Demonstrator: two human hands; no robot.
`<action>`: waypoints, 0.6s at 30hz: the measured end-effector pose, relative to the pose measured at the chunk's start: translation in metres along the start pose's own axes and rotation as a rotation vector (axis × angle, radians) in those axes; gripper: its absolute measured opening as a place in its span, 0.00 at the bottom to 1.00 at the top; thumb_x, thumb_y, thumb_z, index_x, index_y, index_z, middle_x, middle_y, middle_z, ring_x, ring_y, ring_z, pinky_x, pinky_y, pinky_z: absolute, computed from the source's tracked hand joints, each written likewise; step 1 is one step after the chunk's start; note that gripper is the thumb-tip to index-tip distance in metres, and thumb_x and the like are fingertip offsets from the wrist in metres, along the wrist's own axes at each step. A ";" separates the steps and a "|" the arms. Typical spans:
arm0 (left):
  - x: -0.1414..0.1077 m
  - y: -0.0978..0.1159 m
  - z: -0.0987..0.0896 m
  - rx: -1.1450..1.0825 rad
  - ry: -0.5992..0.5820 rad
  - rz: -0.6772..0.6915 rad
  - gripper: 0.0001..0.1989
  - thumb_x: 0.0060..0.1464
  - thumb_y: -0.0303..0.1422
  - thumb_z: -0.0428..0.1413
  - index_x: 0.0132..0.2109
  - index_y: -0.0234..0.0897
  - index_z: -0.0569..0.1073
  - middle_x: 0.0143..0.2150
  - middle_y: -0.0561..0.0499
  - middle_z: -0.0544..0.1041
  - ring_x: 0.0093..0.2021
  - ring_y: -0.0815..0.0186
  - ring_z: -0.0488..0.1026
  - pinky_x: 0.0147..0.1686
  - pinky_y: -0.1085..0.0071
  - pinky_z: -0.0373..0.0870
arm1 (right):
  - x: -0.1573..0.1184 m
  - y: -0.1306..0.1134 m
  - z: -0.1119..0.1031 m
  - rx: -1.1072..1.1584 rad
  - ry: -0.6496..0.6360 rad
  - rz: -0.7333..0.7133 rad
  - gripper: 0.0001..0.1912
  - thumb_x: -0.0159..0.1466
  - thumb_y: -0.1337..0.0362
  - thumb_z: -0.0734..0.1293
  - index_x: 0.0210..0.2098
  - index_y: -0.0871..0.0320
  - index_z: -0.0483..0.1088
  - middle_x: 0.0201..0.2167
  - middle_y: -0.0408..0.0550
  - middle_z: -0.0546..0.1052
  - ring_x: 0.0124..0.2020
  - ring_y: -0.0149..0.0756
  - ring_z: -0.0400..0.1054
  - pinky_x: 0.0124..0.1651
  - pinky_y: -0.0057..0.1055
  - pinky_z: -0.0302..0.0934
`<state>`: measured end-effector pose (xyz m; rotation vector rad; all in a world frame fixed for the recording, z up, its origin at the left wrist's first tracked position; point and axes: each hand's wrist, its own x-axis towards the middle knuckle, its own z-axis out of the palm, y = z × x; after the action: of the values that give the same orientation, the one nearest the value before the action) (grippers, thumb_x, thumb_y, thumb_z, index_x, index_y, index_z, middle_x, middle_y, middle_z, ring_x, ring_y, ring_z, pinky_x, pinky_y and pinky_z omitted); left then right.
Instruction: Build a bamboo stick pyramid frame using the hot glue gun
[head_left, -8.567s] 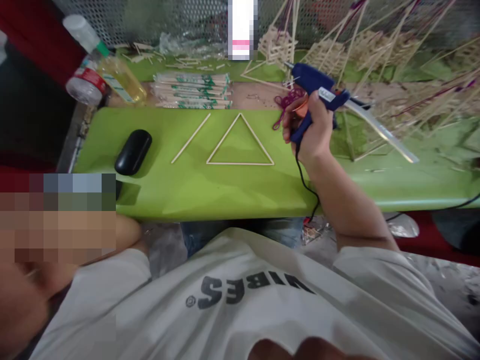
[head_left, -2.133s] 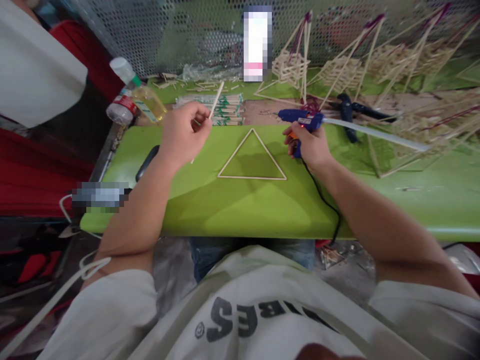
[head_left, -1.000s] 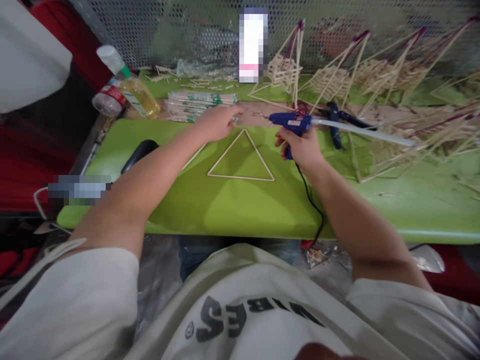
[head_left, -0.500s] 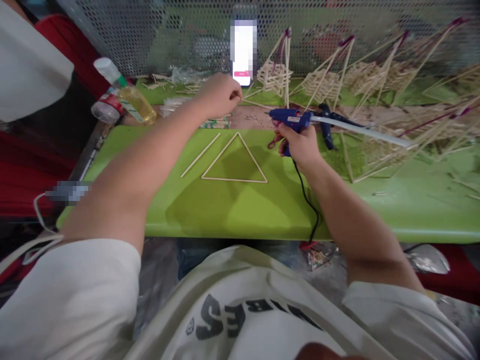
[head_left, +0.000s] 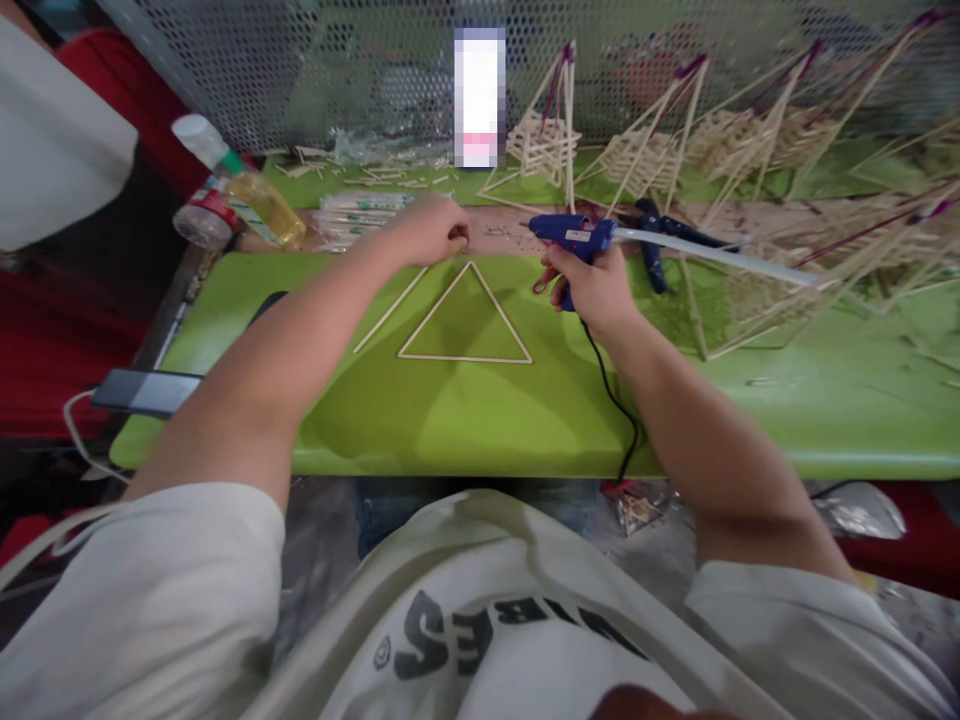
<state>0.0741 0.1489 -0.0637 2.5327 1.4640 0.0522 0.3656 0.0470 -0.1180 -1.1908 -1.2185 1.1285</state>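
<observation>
The left arm [head_left: 255,370] extends diagonally forward and inward. The left grip [head_left: 427,232] presents its back upward, fingers curled under. The right arm [head_left: 697,430] angles forward and inward, forearm bare. The right grip [head_left: 606,290], set less far forward, is clenched, fingers wrapped, thumb uppermost.

From my remote station I observe a grey perforated panel [head_left: 375,70] forming the rear boundary. Before it stands a bench [head_left: 540,440] with a green covering [head_left: 787,430], divided lengthwise by a brown strip [head_left: 495,228]. Red material [head_left: 45,340] shows at far left. The grey floor [head_left: 319,540] carries litter [head_left: 637,508]. Soft shadows [head_left: 405,410] cross the covering.
</observation>
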 end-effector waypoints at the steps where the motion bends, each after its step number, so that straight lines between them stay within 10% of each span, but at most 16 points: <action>1: 0.000 0.001 -0.003 -0.008 0.014 -0.002 0.21 0.71 0.39 0.59 0.60 0.43 0.93 0.59 0.42 0.93 0.58 0.48 0.86 0.62 0.55 0.78 | 0.000 0.000 0.000 -0.006 -0.001 0.004 0.22 0.69 0.45 0.86 0.37 0.52 0.76 0.27 0.43 0.82 0.17 0.32 0.71 0.16 0.30 0.62; 10: -0.005 0.018 -0.033 -0.030 0.141 -0.017 0.30 0.76 0.60 0.54 0.61 0.46 0.91 0.50 0.53 0.93 0.51 0.61 0.76 0.60 0.58 0.76 | -0.003 -0.006 0.003 -0.040 0.034 0.039 0.22 0.70 0.46 0.86 0.37 0.51 0.76 0.27 0.43 0.82 0.17 0.31 0.69 0.17 0.30 0.64; 18: -0.008 0.022 -0.034 0.000 0.117 -0.068 0.21 0.82 0.48 0.55 0.62 0.42 0.88 0.59 0.57 0.93 0.49 0.68 0.72 0.59 0.64 0.73 | -0.004 -0.009 0.005 -0.050 0.032 0.053 0.27 0.68 0.40 0.87 0.37 0.50 0.74 0.26 0.42 0.81 0.18 0.32 0.69 0.17 0.29 0.63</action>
<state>0.0835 0.1371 -0.0251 2.5157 1.5917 0.1931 0.3604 0.0425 -0.1096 -1.2809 -1.2033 1.1197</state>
